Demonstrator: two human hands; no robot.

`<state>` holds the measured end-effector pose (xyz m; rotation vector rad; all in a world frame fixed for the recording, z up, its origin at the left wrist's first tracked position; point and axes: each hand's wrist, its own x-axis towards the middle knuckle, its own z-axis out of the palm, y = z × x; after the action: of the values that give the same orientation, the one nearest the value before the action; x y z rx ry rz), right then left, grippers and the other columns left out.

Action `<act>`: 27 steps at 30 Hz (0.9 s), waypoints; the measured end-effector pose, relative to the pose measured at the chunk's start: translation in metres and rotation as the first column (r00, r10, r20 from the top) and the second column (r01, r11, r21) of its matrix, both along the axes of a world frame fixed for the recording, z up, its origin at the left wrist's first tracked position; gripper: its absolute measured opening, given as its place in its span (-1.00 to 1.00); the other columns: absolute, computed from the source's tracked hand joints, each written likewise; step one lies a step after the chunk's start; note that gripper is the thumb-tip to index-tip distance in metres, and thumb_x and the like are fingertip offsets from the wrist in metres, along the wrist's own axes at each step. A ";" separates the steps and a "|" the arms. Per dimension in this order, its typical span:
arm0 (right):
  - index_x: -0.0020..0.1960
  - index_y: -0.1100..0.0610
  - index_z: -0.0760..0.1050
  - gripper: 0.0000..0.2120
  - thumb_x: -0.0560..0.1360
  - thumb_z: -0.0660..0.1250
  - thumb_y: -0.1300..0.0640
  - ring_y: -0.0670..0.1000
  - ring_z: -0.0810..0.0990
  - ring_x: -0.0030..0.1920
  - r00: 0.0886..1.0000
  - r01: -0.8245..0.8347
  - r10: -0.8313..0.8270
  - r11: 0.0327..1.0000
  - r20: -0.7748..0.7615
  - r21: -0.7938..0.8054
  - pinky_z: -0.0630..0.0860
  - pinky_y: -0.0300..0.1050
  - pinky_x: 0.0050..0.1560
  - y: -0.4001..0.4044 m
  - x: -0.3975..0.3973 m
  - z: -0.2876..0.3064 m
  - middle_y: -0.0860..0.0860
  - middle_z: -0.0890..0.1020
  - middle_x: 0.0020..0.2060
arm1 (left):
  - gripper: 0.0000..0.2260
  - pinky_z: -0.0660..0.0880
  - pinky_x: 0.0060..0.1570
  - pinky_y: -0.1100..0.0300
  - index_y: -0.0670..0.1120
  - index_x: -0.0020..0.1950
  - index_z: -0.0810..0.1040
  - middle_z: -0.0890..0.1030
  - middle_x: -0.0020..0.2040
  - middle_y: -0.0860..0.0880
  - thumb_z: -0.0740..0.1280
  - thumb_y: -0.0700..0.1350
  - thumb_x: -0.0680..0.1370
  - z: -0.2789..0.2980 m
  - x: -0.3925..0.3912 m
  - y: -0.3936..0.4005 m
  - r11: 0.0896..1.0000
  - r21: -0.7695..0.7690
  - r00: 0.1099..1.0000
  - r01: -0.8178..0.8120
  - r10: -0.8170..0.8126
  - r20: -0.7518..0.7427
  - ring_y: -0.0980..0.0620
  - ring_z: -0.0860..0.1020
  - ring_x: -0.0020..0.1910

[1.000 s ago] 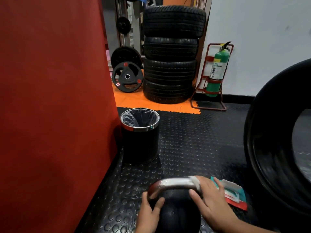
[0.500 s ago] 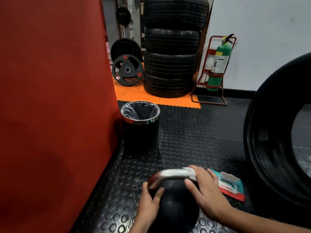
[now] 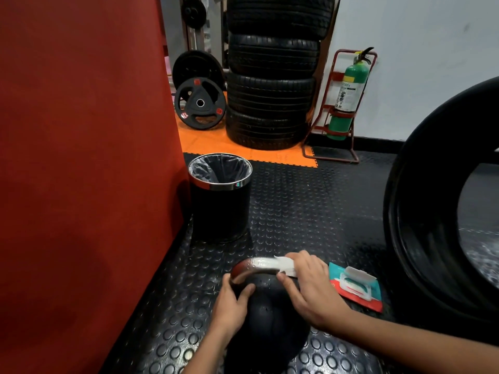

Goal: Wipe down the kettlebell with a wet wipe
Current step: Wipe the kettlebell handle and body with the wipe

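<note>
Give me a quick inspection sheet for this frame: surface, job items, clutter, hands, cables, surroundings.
Surface: black studded rubber floor mat, orange tiles beyond.
Job's things: kettlebell upright on the mat; white wet wipe wrapped over the right end of its steel handle; wipe pack lying flat to the right, lid open.
Clutter: lined black bin beside the red panel.
Grippers: left hand steadies the kettlebell near the handle's left base; right hand presses the wipe on the handle.
Cables: nothing seen.
Surroundings: stacked tyres, weight plates, green extinguisher in a red stand, large tyre at right.
</note>
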<state>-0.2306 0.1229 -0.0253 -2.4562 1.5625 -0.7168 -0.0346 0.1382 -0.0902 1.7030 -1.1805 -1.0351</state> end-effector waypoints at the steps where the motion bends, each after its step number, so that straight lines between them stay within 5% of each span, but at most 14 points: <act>1: 0.32 -0.07 0.35 -0.55 0.61 -0.02 -0.31 -0.14 0.34 0.09 1.000 -0.004 0.004 1.000 -0.006 0.005 0.22 -0.06 0.34 -0.001 -0.001 -0.001 -0.20 0.36 0.04 | -0.77 0.40 0.04 0.16 0.15 0.06 0.33 0.53 0.01 0.15 0.38 0.06 0.54 0.002 0.000 0.000 1.000 0.005 1.000 0.002 -0.002 0.008 0.07 0.51 0.03; 7: 0.31 -0.06 0.38 -0.52 0.60 -0.06 -0.30 -0.15 0.34 0.10 0.995 -0.029 0.030 0.999 -0.095 0.018 0.12 -0.07 0.38 -0.003 -0.001 0.011 -0.20 0.41 0.07 | -0.68 0.36 0.04 0.23 0.11 0.16 0.35 0.52 0.02 0.13 0.42 0.05 0.51 0.007 0.005 -0.004 0.999 0.029 0.998 0.028 -0.030 0.050 0.08 0.49 0.04; 11: 0.33 -0.03 0.39 -0.42 0.57 -0.08 -0.36 -0.10 0.39 0.17 0.986 -0.017 0.016 1.000 -0.167 -0.004 0.07 -0.10 0.41 0.001 0.011 0.023 -0.17 0.46 0.13 | -0.74 0.34 -0.03 0.27 0.14 0.04 0.39 0.52 -0.09 0.22 0.45 0.03 0.49 0.011 0.008 -0.007 0.998 0.039 0.997 0.051 -0.053 0.053 0.11 0.50 -0.02; 17: 0.61 -0.02 0.07 -0.33 0.61 0.07 -0.32 -0.14 0.27 0.43 0.979 -0.080 0.075 0.997 -0.190 -0.016 -0.06 0.02 0.57 0.024 -0.018 0.007 -0.16 0.34 0.39 | -0.75 0.36 0.00 0.25 0.16 0.01 0.39 0.52 -0.09 0.24 0.45 0.02 0.50 0.015 0.010 -0.011 0.995 0.059 0.996 0.079 -0.080 0.031 0.11 0.51 0.00; 23: 0.65 0.08 0.02 -0.23 0.59 -0.01 -0.35 -0.08 0.09 0.55 0.973 -0.090 0.085 0.996 -0.216 -0.013 -0.20 0.01 0.58 0.026 0.007 0.014 -0.05 0.24 0.51 | -0.74 0.38 0.02 0.24 0.19 -0.01 0.38 0.55 -0.07 0.21 0.46 0.05 0.48 0.011 0.012 -0.012 0.996 0.053 0.996 0.077 -0.078 0.034 0.08 0.54 0.03; 27: 0.65 0.04 -0.01 -0.26 0.61 0.03 -0.31 -0.09 0.12 0.56 0.968 -0.138 0.129 0.990 -0.217 -0.027 -0.12 0.04 0.59 0.026 0.000 0.011 -0.07 0.26 0.51 | -0.73 0.35 0.00 0.26 0.15 0.06 0.38 0.53 -0.08 0.22 0.45 0.03 0.49 0.013 0.011 -0.011 0.996 0.052 0.996 0.076 -0.078 0.033 0.10 0.52 0.01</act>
<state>-0.2304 0.1484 -0.0144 -2.7165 1.4428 -0.4805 -0.0235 0.1276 -0.0768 1.7327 -1.2601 -1.0943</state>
